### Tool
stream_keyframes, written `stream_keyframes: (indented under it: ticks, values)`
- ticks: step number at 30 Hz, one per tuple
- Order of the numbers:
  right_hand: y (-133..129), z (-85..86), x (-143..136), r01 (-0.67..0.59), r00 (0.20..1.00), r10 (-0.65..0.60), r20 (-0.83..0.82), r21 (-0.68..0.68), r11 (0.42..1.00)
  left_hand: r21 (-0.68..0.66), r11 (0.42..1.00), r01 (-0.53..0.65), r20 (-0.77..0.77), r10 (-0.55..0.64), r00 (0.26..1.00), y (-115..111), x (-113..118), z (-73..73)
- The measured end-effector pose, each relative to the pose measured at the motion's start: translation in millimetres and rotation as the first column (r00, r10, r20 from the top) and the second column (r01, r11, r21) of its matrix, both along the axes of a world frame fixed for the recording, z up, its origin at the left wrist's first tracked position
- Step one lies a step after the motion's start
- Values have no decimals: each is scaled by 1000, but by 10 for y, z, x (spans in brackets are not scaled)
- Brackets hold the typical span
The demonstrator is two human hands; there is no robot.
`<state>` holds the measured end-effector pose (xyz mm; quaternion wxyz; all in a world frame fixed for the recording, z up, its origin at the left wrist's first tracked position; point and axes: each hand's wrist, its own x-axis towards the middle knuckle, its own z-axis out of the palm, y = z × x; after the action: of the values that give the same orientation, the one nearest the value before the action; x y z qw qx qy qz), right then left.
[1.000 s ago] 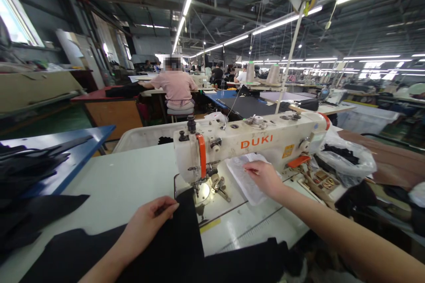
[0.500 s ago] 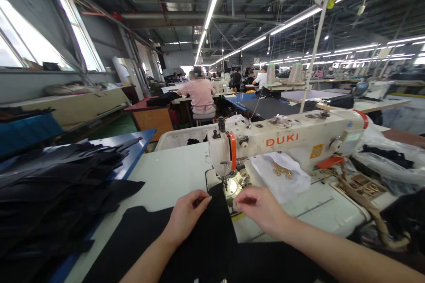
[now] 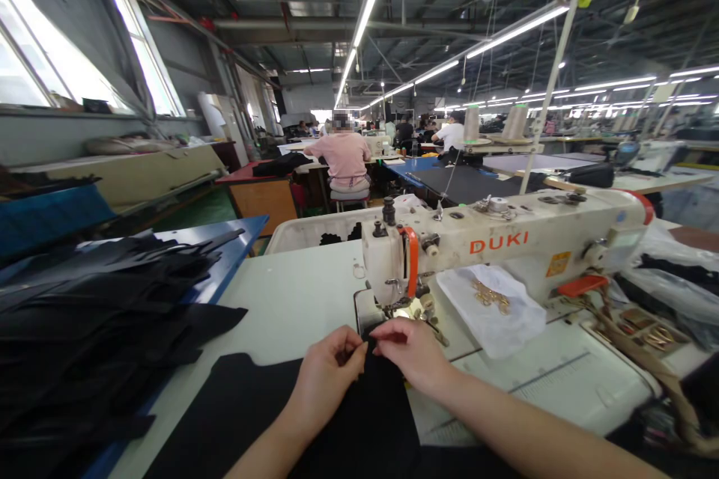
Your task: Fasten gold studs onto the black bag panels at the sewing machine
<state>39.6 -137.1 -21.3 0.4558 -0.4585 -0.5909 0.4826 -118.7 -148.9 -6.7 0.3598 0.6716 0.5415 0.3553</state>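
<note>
Black fabric (image 3: 365, 412) lies across the pale machine table, its narrow end reaching up to the needle area of a white sewing machine (image 3: 443, 254) lettered DUKI. Near that end my left hand (image 3: 337, 367) pinches the fabric between thumb and fingers. Close beside it, my right hand (image 3: 407, 352) is closed in a pinch at the same piece, its fingertips almost meeting the left ones. The needle and presser foot are partly hidden behind my right hand and the machine head. A white plastic bag (image 3: 499, 322) with gold-coloured metal pieces (image 3: 491, 296) rests under the machine arm.
On a blue table (image 3: 247, 232) at left lies a heap of black fabric pieces (image 3: 90, 329). A small tray (image 3: 654, 333) of metal parts sits at right. Behind the machine stands a white bin (image 3: 303, 232). Farther off, a person in pink (image 3: 344, 157) sits.
My right hand has moved left from beside the needle plate to the fabric, next to my left hand. The view has shifted slightly, and the fabric's narrow end sits a little lower.
</note>
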Motion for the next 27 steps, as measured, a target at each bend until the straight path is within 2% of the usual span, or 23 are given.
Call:
stream_keyframes:
  ticks: [6,11,14,17,19,22,24,27]
  values:
    - [-2,-126,-23,5,995,1,-96,60,998,58,994,-88,-83,93,992,-31,64,4]
    - [-12,-159,-69,50,998,-54,16,175,983,117,991,-67,-131,82,988,-34,64,-45]
    - [-40,-130,-79,62,993,-86,82,262,963,58,997,-46,-111,52,992,-23,68,-44]
    - [-71,-83,-73,15,999,-26,35,288,958,-57,998,-24,10,25,1000,13,73,-29]
    - [-71,-68,-65,-10,996,30,-78,237,971,-134,991,-3,132,21,991,50,70,-30]
    - [-29,-73,-49,-63,964,74,-255,52,997,-209,976,56,295,8,956,110,52,-69]
    - [6,-75,-40,-98,947,76,-313,-57,994,-226,968,105,355,-19,935,143,38,-120]
    - [30,-54,-34,-116,932,66,-357,-120,986,-230,957,179,403,-74,912,175,21,-203]
